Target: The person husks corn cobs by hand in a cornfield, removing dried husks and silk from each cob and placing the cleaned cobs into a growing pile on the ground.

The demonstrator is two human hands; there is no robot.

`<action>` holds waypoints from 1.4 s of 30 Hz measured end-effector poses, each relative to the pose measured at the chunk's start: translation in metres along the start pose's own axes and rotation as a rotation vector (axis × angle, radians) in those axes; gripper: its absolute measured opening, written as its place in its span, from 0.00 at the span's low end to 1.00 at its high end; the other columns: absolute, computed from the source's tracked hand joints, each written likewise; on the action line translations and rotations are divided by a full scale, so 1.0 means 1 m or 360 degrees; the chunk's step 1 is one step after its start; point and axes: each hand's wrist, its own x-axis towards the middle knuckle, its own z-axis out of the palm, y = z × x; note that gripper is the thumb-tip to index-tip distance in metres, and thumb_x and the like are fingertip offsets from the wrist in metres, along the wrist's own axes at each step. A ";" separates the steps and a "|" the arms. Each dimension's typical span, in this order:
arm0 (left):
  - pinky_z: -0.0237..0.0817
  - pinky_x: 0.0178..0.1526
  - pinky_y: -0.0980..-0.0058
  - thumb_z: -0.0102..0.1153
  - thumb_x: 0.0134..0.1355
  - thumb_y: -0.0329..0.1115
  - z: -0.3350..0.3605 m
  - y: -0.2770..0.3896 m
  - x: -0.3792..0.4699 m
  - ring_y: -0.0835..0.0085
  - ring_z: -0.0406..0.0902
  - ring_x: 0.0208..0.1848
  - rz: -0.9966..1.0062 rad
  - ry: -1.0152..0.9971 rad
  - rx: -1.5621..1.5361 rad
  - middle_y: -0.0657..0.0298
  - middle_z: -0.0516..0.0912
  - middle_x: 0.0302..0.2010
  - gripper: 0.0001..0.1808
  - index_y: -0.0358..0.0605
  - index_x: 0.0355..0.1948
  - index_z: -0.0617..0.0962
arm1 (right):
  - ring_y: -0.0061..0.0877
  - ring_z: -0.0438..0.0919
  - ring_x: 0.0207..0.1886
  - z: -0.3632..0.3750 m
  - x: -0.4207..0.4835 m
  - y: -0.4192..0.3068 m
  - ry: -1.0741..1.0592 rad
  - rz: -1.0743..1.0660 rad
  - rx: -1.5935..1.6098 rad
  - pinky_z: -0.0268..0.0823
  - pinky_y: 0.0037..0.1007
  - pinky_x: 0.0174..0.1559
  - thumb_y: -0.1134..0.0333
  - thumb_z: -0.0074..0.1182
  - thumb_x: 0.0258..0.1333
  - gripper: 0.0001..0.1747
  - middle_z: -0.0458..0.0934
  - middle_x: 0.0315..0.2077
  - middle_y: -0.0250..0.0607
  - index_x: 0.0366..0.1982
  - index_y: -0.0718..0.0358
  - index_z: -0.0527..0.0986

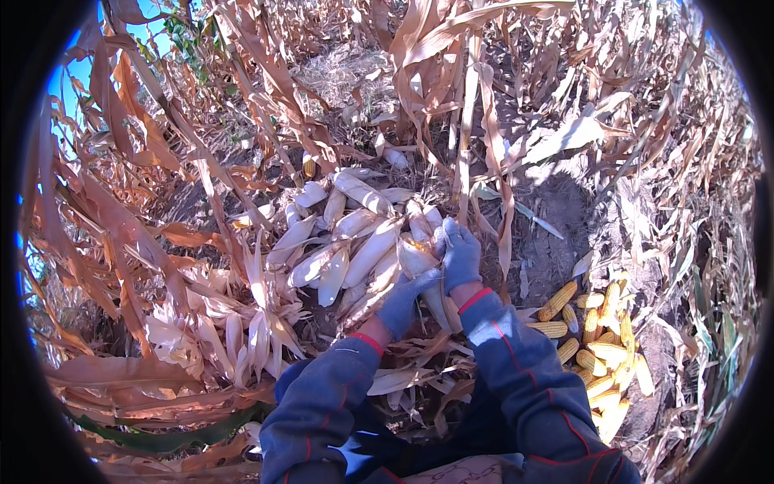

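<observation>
Both hands wear grey-blue gloves. My left hand [408, 300] holds the lower part of a partly husked ear of corn [417, 257], whose yellow kernels show at the top of the pale husk. My right hand [461, 253] grips the husk at the right side of the same ear. Just left of and beyond the hands lies a pile of ears in dry husks [363, 242]. A heap of bare yellow corn cobs [604, 348] lies on the soil to the right of my right forearm.
Stripped pale husks [242, 333] are heaped at the left. Dry standing corn stalks [468, 121] rise just beyond the hands and lean in at the left [175, 115]. Loose husks [396, 381] lie between my legs. Bare soil [553, 260] shows to the right of the hands.
</observation>
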 end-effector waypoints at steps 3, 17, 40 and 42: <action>0.69 0.47 0.72 0.68 0.51 0.41 0.010 0.009 -0.001 0.73 0.76 0.46 0.0207 0.0263 0.0132 0.59 0.78 0.47 0.31 0.38 0.53 0.72 | 0.12 0.63 0.19 0.008 -0.002 0.004 0.0027 0.0023 0.0139 0.55 0.18 0.23 0.62 0.52 0.62 0.12 0.69 0.18 0.27 0.26 0.61 0.75; 0.67 0.45 0.70 0.67 0.43 0.37 -0.088 0.096 0.002 0.70 0.75 0.39 0.1192 0.1078 -0.0042 0.60 0.77 0.40 0.28 0.37 0.46 0.74 | 0.45 0.77 0.45 -0.064 0.010 -0.018 -0.0959 -0.0034 -0.2978 0.67 0.40 0.49 0.50 0.58 0.48 0.27 0.80 0.38 0.50 0.48 0.54 0.74; 0.69 0.38 0.76 0.51 0.66 0.43 -0.023 0.074 0.008 0.76 0.78 0.34 0.0898 0.1065 -0.0036 0.62 0.82 0.38 0.17 0.39 0.45 0.78 | 0.23 0.72 0.49 0.018 -0.053 0.033 -0.1280 0.0487 -0.0766 0.66 0.27 0.52 0.67 0.68 0.43 0.41 0.71 0.49 0.40 0.58 0.66 0.60; 0.68 0.34 0.77 0.53 0.65 0.42 -0.025 0.070 0.010 0.78 0.76 0.32 0.0819 0.1332 0.0275 0.61 0.82 0.36 0.19 0.36 0.48 0.78 | 0.23 0.73 0.48 0.024 -0.053 0.030 -0.1182 0.0316 -0.0355 0.67 0.26 0.51 0.69 0.67 0.44 0.40 0.73 0.47 0.39 0.57 0.66 0.61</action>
